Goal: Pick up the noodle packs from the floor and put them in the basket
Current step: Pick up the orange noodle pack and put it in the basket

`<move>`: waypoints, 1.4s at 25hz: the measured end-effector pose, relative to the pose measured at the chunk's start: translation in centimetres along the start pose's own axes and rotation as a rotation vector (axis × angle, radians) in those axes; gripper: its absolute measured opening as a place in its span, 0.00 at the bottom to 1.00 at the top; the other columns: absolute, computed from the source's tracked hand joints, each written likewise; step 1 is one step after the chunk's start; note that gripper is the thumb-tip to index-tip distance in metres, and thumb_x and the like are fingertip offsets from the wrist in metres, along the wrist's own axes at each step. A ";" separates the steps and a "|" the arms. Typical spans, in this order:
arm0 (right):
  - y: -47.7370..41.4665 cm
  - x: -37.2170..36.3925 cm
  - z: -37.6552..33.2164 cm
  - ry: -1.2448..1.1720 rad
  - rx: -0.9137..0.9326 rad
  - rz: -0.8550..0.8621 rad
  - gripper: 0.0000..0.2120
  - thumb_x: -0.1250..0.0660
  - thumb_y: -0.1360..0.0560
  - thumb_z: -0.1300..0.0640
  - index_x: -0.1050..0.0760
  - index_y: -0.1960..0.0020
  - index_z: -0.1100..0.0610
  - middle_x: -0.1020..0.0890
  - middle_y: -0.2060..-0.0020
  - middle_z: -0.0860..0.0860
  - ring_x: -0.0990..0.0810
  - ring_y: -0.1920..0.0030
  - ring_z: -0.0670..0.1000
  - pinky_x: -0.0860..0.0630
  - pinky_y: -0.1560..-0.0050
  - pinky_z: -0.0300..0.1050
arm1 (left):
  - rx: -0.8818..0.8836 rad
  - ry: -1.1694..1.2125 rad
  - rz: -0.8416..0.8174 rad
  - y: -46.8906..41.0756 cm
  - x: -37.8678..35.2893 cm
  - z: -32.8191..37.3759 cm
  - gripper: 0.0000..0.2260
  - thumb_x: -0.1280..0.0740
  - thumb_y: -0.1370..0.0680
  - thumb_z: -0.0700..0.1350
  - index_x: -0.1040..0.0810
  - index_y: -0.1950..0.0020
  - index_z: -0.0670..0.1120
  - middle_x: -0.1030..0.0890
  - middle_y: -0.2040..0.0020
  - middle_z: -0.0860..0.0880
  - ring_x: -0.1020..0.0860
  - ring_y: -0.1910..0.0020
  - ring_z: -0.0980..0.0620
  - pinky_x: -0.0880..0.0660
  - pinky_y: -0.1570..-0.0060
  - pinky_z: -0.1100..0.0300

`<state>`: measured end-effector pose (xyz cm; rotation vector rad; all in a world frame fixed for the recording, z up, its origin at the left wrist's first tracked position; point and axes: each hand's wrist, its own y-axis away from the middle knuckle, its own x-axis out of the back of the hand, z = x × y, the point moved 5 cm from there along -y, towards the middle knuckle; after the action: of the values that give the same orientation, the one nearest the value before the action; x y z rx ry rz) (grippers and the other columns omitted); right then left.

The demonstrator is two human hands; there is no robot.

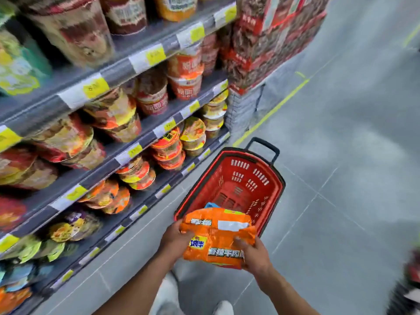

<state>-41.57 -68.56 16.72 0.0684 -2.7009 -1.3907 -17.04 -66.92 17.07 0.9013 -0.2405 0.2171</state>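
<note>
The left hand (175, 241) and right hand (254, 253) are gripping the orange plastic noodle pack (218, 237) — hanging crosswise over the near rim of the red slotted plastic basket (276, 185).

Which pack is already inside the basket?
The blue pack, inside the red basket; the orange pack is above its near rim, gripped by left hand and right hand.

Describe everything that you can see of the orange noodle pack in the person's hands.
The noodle pack is a large orange bag of crinkled, glossy plastic, with white printed characters, a blue and yellow logo and a white patch. It lies roughly flat, slightly tilted, over the near end of the red basket. The left hand grips its left edge, the right hand its near right corner.
</note>
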 end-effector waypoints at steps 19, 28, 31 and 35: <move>-18.6 2.6 -6.3 -0.268 -0.110 0.308 0.16 0.29 0.22 0.54 0.28 0.37 0.46 0.20 0.40 0.51 0.19 0.41 0.54 0.23 0.37 0.54 | -0.102 -0.482 -0.232 -23.8 -11.3 14.8 0.12 0.34 0.20 0.42 0.25 0.36 0.51 0.18 0.44 0.49 0.18 0.49 0.48 0.20 0.49 0.53; -25.7 1.9 -0.9 -0.274 -0.267 0.300 0.28 0.30 0.22 0.53 0.35 0.25 0.53 0.22 0.32 0.52 0.23 0.36 0.54 0.29 0.36 0.50 | -0.004 -0.601 -0.286 -31.6 -16.5 9.2 0.13 0.37 0.19 0.38 0.27 0.36 0.48 0.18 0.42 0.46 0.19 0.51 0.50 0.22 0.57 0.57; -27.7 1.3 0.0 -0.253 -0.304 0.333 0.26 0.30 0.22 0.54 0.34 0.27 0.53 0.21 0.35 0.52 0.22 0.36 0.57 0.28 0.33 0.53 | 0.071 -0.624 -0.304 -32.5 -17.7 8.3 0.23 0.37 0.19 0.38 0.36 0.25 0.47 0.23 0.33 0.44 0.22 0.40 0.44 0.21 0.46 0.53; -28.9 1.3 0.5 -0.219 -0.364 0.339 0.13 0.34 0.20 0.56 0.30 0.38 0.52 0.19 0.43 0.53 0.21 0.46 0.55 0.26 0.40 0.54 | 0.139 -0.620 -0.297 -33.2 -18.2 8.0 0.29 0.37 0.19 0.37 0.43 0.20 0.47 0.25 0.31 0.44 0.22 0.37 0.41 0.22 0.39 0.49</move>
<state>-43.15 -85.04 -7.00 -0.5702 -2.4057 -1.8255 -25.77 -94.78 -8.28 1.1134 -0.6646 -0.3338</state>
